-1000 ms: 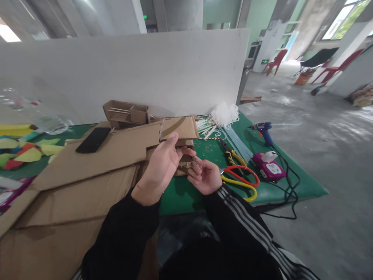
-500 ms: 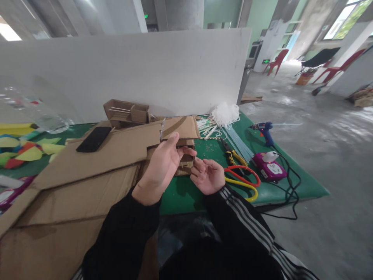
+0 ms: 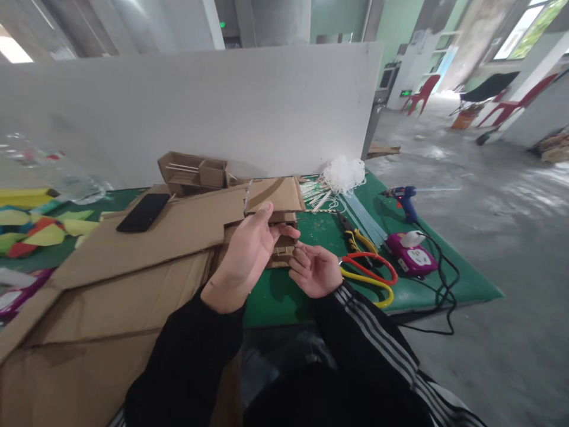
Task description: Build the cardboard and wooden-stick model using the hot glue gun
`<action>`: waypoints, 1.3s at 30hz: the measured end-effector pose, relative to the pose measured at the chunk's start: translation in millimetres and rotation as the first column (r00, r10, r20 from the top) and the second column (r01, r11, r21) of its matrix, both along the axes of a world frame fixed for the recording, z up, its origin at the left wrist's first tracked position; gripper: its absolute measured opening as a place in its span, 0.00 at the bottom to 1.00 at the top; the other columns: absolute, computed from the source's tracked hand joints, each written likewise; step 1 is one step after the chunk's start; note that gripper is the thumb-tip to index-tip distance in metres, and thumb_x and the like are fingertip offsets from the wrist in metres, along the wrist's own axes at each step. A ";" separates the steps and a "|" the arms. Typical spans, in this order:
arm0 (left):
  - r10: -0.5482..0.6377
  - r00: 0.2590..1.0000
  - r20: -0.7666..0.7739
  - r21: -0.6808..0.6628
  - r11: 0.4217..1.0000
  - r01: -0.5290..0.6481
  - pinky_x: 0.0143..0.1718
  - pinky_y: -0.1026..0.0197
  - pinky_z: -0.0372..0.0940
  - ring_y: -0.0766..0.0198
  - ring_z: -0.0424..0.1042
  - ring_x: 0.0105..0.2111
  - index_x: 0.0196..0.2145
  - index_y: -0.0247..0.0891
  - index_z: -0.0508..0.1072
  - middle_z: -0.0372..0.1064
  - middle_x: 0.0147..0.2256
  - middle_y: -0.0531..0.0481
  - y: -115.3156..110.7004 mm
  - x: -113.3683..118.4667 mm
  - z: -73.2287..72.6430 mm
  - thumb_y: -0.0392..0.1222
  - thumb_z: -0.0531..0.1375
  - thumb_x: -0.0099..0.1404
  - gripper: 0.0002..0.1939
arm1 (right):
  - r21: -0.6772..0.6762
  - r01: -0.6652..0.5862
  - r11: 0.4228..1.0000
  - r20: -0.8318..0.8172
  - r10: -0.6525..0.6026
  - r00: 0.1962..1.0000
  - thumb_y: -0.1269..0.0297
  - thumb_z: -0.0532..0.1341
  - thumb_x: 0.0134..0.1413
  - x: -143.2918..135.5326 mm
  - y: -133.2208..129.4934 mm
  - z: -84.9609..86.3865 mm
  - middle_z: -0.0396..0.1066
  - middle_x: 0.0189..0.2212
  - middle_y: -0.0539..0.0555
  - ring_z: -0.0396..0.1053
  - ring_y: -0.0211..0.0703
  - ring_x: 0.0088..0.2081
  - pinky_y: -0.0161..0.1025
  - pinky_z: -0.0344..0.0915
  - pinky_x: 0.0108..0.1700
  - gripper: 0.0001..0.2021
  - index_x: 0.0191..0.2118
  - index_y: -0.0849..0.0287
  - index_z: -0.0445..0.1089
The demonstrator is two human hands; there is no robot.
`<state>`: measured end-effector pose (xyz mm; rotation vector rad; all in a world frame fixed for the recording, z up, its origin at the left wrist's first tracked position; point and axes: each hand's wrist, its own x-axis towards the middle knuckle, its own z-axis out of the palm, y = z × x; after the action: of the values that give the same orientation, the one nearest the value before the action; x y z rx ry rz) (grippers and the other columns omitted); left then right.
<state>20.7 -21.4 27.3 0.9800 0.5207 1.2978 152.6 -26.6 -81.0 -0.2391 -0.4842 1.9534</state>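
We find a small cardboard piece [image 3: 281, 259] between two bare hands, near the front edge of a green tabletop [image 3: 275, 302]. Its visible lower strip runs roughly left to right; the rest disappears behind the left hand [image 3: 246, 255], so we cannot tell its full length. That hand, the nearer of the two, overlaps the piece, its thumb raised and its fingers bent toward the right end; whether they grip the cardboard we cannot tell. The right hand [image 3: 316, 273] is beside that end, its fingers curled and its index finger pointing at the other hand's fingertips. From it, we judge, the piece lies to the left and slightly forward. Anything pinched there is too small for us to make out.

Just beyond the left thumb lies a cardboard flap [image 3: 275, 194], with a large cardboard sheet [image 3: 186, 231] to its left bearing a black phone [image 3: 143, 213]. To the right of the right hand we see scissors [image 3: 373, 257] with red and yellow handles, then pliers [image 3: 353, 242] and a purple power block [image 3: 418, 257]. Farther off are a blue glue gun [image 3: 406, 201] and a tangle of white string [image 3: 342, 175], before an upright white board [image 3: 200, 107].
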 end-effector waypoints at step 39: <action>-0.022 0.998 -0.066 0.019 1.000 0.023 0.34 0.59 0.69 0.62 0.73 0.29 0.34 0.36 0.74 0.70 0.31 0.51 1.7 -3.4 -2.7 0.48 0.64 0.65 0.11 | 0.464 -0.606 0.646 0.639 -0.718 -0.276 0.69 0.55 0.62 63.5 -14.0 40.0 0.80 0.44 0.54 0.78 0.50 0.41 0.43 0.69 0.43 0.15 0.52 0.55 0.72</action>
<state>17.4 -19.7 24.6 1.0449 0.5464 1.2563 216.2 -40.6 -41.0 -1.3919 -2.4045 0.4500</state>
